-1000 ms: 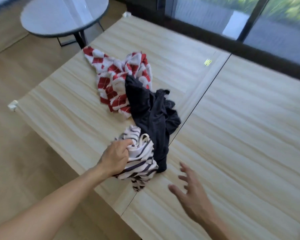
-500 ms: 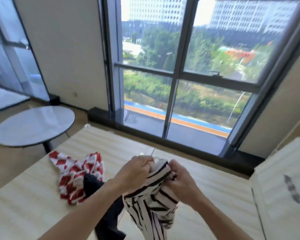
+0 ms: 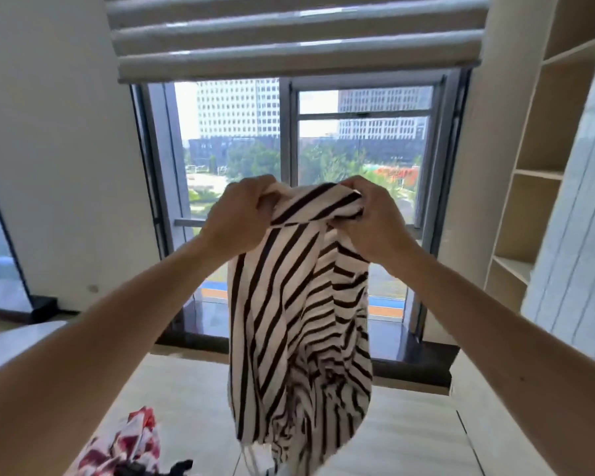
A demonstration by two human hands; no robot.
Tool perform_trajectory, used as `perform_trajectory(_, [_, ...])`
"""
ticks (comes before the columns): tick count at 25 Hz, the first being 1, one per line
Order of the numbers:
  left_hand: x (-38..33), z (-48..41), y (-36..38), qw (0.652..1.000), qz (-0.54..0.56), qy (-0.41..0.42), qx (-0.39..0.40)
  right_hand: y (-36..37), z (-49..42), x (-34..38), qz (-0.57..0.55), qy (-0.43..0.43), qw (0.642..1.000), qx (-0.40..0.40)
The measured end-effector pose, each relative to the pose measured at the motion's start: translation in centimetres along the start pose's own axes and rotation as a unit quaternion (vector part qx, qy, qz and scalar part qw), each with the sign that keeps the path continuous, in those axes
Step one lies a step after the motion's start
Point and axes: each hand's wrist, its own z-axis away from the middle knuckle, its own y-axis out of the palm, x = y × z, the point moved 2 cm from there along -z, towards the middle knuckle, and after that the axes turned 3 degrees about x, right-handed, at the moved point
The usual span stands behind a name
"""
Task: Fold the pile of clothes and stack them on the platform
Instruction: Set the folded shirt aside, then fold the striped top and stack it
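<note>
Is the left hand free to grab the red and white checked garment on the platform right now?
Probably not: the left hand and right hand both grip the raised black-and-white striped garment; the red and white checked garment lies far below.

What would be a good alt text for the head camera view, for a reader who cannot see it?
Two bare hands, left hand and right hand, hold a black-and-white striped garment up by its top edge before a large window. It hangs bunched above a pale wooden platform, where a red-and-white checked garment lies at lower left.
</note>
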Motion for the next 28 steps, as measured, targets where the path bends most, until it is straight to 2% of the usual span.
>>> perform_trajectory(3, [-1.0, -0.4, -0.3, 1.000, 0.025, -0.011, -0.003, -0.7, 0.2, 0.4, -0.012, 0.000, 1.000, -0.013])
perform_trajectory(8, [-1.2, 0.1, -0.8, 0.996, 0.074, -0.041, -0.002, -0.5, 1.5, 0.1, -0.101, 0.093, 0.990, -0.006])
perform_trajectory(10, [-1.2, 0.2, -1.0, 0.995, 0.088, -0.054, -0.003, -1.0, 1.5, 0.5, -0.129, 0.112, 0.985, 0.022])
perform_trajectory(12, [-1.1, 0.1, -1.6, 0.994, 0.095, -0.059, -0.016, -2.1, 1.5, 0.8, -0.097, 0.126, 0.983, 0.094])
perform_trajectory(15, [-1.4, 0.2, -2.6, 0.994, 0.080, -0.056, -0.044, -3.7, 1.7, 0.0, 0.009, 0.142, 0.968, 0.207])
perform_trajectory(17, [-1.9, 0.4, -3.1, 0.995, 0.074, -0.054, -0.044, -4.2, 2.0, -0.6, 0.035, 0.151, 0.967, 0.201])
perform_trajectory(19, [-3.0, 0.8, -2.8, 0.990, 0.130, -0.054, 0.013, -3.9, 2.3, -0.2, -0.009, 0.176, 0.974, 0.141])
perform_trajectory(21, [-4.9, 2.1, -0.7, 0.962, 0.217, -0.053, 0.156, -3.0, 2.3, 1.4, -0.091, 0.179, 0.976, 0.087])
perform_trajectory(22, [-5.9, 3.1, 0.7, 0.951, 0.213, -0.048, 0.221, -2.5, 2.1, 2.8, -0.132, 0.173, 0.974, 0.071])
perform_trajectory(23, [-6.5, 3.9, 2.4, 0.951, 0.179, -0.039, 0.249, -2.1, 1.8, 4.2, -0.169, 0.152, 0.971, 0.069])
perform_trajectory(24, [-6.9, 4.4, 3.8, 0.961, 0.144, -0.040, 0.232, -2.0, 1.8, 5.7, -0.187, 0.117, 0.973, 0.065])
perform_trajectory(26, [-7.3, 4.0, 4.5, 0.982, 0.142, -0.068, 0.107, -2.3, 1.6, 6.4, -0.197, 0.072, 0.978, 0.022])
perform_trajectory(28, [-7.9, 2.3, 3.1, 0.974, 0.201, -0.100, 0.037, -2.5, 3.8, 4.0, -0.205, 0.082, 0.975, -0.002])
